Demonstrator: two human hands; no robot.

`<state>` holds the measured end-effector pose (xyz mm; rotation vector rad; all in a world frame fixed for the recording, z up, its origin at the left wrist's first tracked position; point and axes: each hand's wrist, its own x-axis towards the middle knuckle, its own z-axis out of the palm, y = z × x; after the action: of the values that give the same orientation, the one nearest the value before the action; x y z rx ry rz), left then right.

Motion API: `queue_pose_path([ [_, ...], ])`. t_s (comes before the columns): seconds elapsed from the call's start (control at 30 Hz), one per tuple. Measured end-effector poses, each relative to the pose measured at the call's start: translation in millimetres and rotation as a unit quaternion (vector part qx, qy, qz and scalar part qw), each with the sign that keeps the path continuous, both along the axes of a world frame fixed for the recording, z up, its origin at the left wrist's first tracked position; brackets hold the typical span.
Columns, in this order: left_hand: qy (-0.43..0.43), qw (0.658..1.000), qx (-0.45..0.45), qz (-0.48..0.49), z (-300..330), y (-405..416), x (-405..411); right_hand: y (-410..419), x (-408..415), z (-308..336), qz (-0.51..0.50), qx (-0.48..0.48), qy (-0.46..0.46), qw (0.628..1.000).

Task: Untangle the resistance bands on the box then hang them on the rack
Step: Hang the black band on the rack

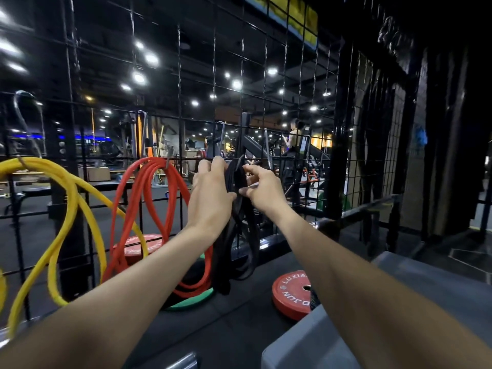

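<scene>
Both hands, left hand (210, 193) and right hand (262, 189), grip the black band (234, 235) against the wire rack (266, 102).

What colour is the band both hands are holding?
Black, gripped by the left hand and right hand; head view.
</scene>
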<state>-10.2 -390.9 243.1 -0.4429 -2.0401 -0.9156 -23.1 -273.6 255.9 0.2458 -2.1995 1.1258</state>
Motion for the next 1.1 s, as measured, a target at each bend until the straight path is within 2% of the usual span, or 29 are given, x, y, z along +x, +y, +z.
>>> queue_pose_path([
  [0.13,0.045,0.997,-0.053,0.041,2.3,-7.2,2.9,-1.0,3.1,-4.1,-0.022,0.047,0.023,0.998],
  [0.27,0.04,0.995,-0.089,0.001,8.6,-5.0,4.3,-0.3,0.4,-13.1,-0.034,0.057,0.026,0.997],
  [0.5,0.053,0.999,-0.011,0.009,20.4,-4.9,-9.1,-3.3,-1.4,-17.2,-0.055,0.08,0.048,0.994],
  [0.63,0.034,0.999,0.034,-0.011,26.9,-0.6,-15.1,-4.2,-1.8,-15.4,-0.074,0.157,0.087,0.981],
  [0.7,0.032,0.999,0.03,-0.018,27.3,0.8,-15.5,-3.3,-3.7,-16.1,-0.064,0.155,0.078,0.983],
  [0.87,0.043,0.998,-0.004,-0.038,13.6,-1.5,-5.9,3.7,0.6,-12.7,-0.023,0.09,0.017,0.996],
  [0.97,0.098,0.994,-0.053,-0.009,-3.4,-5.4,2.6,5.7,8.9,-15.6,-0.052,0.15,0.006,0.987],
  [1.1,0.072,0.99,-0.119,-0.037,-22.2,7.7,9.9,27.1,25.4,-35.2,-0.081,0.15,0.008,0.985],
])
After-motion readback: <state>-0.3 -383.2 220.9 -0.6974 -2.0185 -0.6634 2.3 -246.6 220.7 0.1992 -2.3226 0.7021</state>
